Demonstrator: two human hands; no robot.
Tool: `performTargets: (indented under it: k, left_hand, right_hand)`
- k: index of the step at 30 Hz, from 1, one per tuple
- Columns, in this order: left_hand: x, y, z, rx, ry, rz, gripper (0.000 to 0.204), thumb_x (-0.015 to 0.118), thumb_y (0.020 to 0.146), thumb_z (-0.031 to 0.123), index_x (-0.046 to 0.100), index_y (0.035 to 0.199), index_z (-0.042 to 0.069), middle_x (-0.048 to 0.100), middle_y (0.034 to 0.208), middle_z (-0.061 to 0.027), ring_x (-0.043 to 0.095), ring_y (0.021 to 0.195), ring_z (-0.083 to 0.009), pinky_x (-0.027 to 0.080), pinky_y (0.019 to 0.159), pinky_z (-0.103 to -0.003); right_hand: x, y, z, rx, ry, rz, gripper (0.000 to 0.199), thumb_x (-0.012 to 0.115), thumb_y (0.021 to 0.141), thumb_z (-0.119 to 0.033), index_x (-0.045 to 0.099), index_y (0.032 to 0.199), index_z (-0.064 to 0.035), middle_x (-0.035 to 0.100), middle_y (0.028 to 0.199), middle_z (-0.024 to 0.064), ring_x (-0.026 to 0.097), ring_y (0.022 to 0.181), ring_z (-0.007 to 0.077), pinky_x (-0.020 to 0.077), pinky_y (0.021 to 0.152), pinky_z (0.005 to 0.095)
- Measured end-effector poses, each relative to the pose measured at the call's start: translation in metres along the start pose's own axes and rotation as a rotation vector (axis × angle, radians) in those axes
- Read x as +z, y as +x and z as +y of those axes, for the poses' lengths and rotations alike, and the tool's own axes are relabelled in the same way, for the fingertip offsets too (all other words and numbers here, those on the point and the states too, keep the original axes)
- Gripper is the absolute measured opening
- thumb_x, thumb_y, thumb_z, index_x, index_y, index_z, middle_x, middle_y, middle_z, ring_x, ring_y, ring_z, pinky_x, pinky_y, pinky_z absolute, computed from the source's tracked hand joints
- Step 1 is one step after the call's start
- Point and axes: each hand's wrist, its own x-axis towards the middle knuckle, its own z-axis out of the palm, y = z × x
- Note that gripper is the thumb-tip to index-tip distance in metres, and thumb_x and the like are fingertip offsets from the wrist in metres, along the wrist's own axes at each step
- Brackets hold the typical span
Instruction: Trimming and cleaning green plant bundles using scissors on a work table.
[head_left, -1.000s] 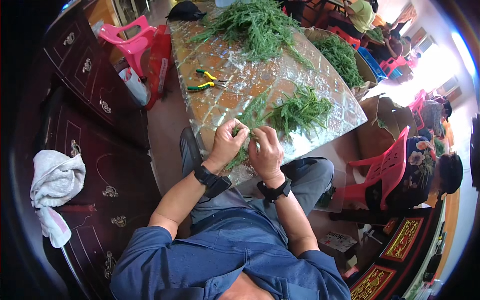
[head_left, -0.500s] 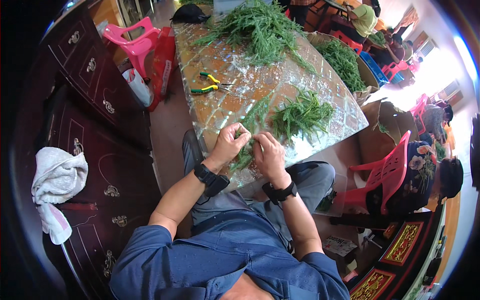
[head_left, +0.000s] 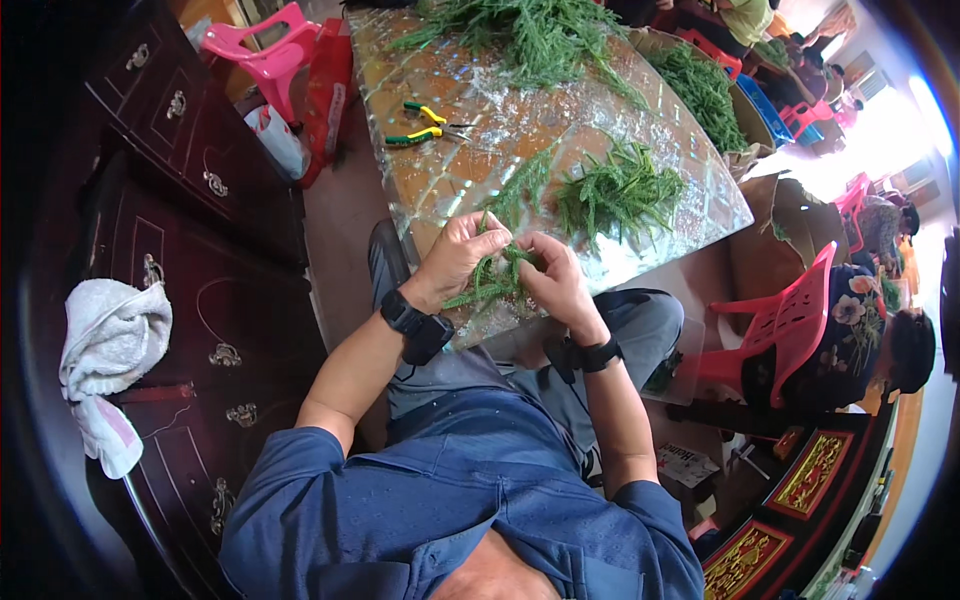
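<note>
Pinching a small green sprig bundle (head_left: 497, 277) between them, both hands work at the near edge of the table (head_left: 480, 130). The left hand (head_left: 458, 255) curls its fingers over the top of the bundle, thumb and fingertips pressed onto the stems; the right hand (head_left: 555, 283) grips the bundle's other side, fingers bent and closed on the greenery (how tightly cannot be told). The two hands are just beside each other, almost touching, with the bundle held a little above the table edge, over the person's lap. Each wrist wears a black watch, the left one (head_left: 417, 322) showing more clearly.

Beyond the hands, a loose pile (head_left: 620, 190) of the same sprigs lies on the glossy tabletop, near but apart from the bundle. A larger heap (head_left: 540, 35) sits at the far end. Green and yellow pliers (head_left: 425, 125) lie on the left part of the table, well apart from the hands. A white towel (head_left: 110, 345) hangs on the dark cabinet (head_left: 180, 210) to the left. A red chair (head_left: 790, 325) stands to the right.
</note>
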Motion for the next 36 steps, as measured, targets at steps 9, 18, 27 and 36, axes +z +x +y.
performTargets:
  k: [9,18,27,36]
  left_hand:
    - [0.006,-0.002,-0.013,0.001,-0.029,0.123,0.005,0.065,0.095,0.008,0.062,0.092,0.005,0.063,0.082,0.0019,0.057,0.074,-0.0049,0.047,0.069,-0.022]
    - [0.025,-0.008,-0.01,0.145,0.106,0.087,0.006,0.063,0.096,0.007,0.061,0.091,0.004,0.065,0.083,0.0011,0.058,0.077,-0.0055,0.047,0.071,-0.021]
    - [0.039,-0.023,-0.001,0.15,0.35,0.093,0.006,0.06,0.099,0.007,0.059,0.095,0.002,0.065,0.083,-0.0027,0.063,0.081,-0.0077,0.051,0.072,-0.025]
    - [0.012,-0.004,-0.02,0.248,0.237,0.293,0.007,0.062,0.097,0.009,0.062,0.092,0.004,0.06,0.081,0.0028,0.053,0.075,-0.0046,0.044,0.07,-0.021]
  right_hand:
    - [0.012,-0.007,0.001,-0.371,-0.495,0.339,0.023,0.066,0.08,0.005,0.068,0.102,-0.0011,0.069,0.091,0.0112,0.068,0.082,0.0257,0.0525,0.07,0.0328]
    - [0.012,-0.009,0.008,0.059,0.274,0.296,0.008,0.063,0.093,-0.01,0.064,0.092,-0.0029,0.066,0.08,0.0045,0.064,0.072,0.0164,0.0506,0.063,0.027]
    - [0.005,0.005,0.017,0.497,0.945,0.024,0.02,0.06,0.098,-0.023,0.06,0.088,-0.0062,0.06,0.075,0.0012,0.052,0.06,0.011,0.0426,0.059,0.0235]
    - [0.032,0.003,0.006,-0.222,-0.322,0.555,0.016,0.07,0.089,-0.012,0.065,0.103,-0.0054,0.065,0.085,0.0067,0.065,0.069,0.0193,0.0515,0.06,0.0347]
